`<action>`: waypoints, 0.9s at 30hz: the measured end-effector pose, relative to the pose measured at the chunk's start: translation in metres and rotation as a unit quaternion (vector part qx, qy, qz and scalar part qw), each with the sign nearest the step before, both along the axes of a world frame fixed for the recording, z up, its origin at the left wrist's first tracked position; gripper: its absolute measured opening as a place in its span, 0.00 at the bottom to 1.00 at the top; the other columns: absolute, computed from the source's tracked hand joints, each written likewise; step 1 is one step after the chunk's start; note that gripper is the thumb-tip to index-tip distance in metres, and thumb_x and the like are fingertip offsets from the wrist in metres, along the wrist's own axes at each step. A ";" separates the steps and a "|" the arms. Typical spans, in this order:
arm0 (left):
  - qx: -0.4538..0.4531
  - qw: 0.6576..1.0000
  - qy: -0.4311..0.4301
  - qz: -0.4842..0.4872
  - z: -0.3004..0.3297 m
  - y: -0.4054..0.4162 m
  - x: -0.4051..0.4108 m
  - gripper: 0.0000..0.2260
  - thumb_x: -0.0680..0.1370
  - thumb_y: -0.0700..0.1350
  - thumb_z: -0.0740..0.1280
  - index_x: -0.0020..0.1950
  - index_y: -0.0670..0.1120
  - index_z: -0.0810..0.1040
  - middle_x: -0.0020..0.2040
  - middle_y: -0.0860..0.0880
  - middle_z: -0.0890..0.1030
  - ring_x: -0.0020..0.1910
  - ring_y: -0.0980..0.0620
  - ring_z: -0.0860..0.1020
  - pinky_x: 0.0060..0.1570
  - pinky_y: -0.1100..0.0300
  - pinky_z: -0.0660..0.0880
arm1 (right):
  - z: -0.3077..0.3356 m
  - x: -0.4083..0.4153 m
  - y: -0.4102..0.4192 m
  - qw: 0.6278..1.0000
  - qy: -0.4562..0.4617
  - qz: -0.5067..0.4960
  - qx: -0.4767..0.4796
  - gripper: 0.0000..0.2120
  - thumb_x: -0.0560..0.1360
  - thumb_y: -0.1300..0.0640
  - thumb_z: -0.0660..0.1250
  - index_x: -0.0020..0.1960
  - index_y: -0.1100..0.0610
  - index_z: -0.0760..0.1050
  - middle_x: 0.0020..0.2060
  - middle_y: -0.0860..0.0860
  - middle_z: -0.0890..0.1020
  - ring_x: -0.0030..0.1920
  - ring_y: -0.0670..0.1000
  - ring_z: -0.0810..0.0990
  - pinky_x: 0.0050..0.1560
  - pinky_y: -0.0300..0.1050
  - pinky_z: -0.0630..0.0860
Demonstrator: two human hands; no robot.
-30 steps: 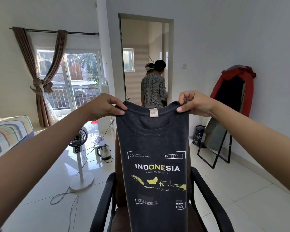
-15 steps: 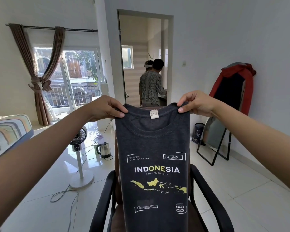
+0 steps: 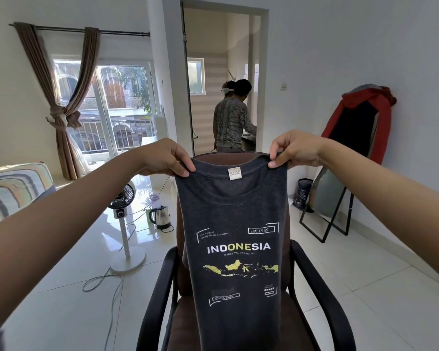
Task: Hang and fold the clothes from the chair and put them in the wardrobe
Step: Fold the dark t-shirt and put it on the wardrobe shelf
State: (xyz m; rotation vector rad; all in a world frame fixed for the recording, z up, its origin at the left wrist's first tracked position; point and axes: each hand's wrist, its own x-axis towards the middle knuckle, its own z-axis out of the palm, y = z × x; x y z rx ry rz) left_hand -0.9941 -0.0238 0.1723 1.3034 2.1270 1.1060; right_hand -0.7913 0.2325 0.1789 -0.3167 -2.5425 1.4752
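Open floor (image 3: 365, 287) right of the chair (image 3: 160, 295); fan (image 3: 123, 224), kettle (image 3: 160, 217) and cord (image 3: 107, 285) on its left.

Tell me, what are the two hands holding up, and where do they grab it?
A dark T-shirt. The left hand and right hand each pinch its top edge, either side of the collar.

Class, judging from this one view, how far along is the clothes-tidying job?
Done: nothing visibly put away; no wardrobe is in view. In hand: the left hand and right hand pinch the shoulders of a dark T-shirt, which hangs narrowed above the chair. Left: finishing its fold and storing it.
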 end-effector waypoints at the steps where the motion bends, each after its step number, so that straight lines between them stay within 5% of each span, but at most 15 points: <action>1: 0.015 1.000 -0.010 0.005 -0.002 0.001 0.001 0.17 0.69 0.24 0.68 0.32 0.45 0.84 0.34 0.46 0.82 0.34 0.53 0.81 0.38 0.64 0.80 | -0.001 0.000 0.000 1.000 0.000 -0.001 0.001 0.11 0.70 0.75 0.68 0.37 0.61 0.75 0.27 0.48 0.81 0.34 0.45 0.82 0.41 0.43 0.83; 8: 0.080 0.995 -0.053 0.010 -0.006 0.001 0.010 0.11 0.66 0.23 0.69 0.32 0.38 0.76 0.26 0.48 0.80 0.28 0.53 0.81 0.29 0.66 0.76 | -0.004 -0.002 0.002 0.997 0.007 0.030 -0.070 0.23 0.72 0.76 0.63 0.27 0.55 0.80 0.28 0.49 0.81 0.32 0.46 0.82 0.35 0.39 0.80; 18: 0.101 0.992 -0.057 -0.043 -0.004 0.002 0.010 0.25 0.68 0.20 0.64 0.21 0.47 0.73 0.23 0.49 0.74 0.24 0.54 0.76 0.24 0.68 0.72 | -0.007 -0.005 0.008 0.988 0.044 0.070 -0.134 0.23 0.72 0.77 0.60 0.28 0.54 0.78 0.29 0.50 0.80 0.33 0.47 0.81 0.35 0.37 0.79; 27: -0.043 0.997 -0.020 -0.066 0.000 0.003 0.008 0.14 0.71 0.23 0.64 0.40 0.41 0.79 0.36 0.51 0.82 0.36 0.55 0.80 0.35 0.66 0.77 | -0.010 -0.005 0.002 0.993 0.003 0.078 -0.090 0.18 0.66 0.72 0.68 0.25 0.54 0.73 0.25 0.48 0.76 0.29 0.46 0.78 0.31 0.35 0.77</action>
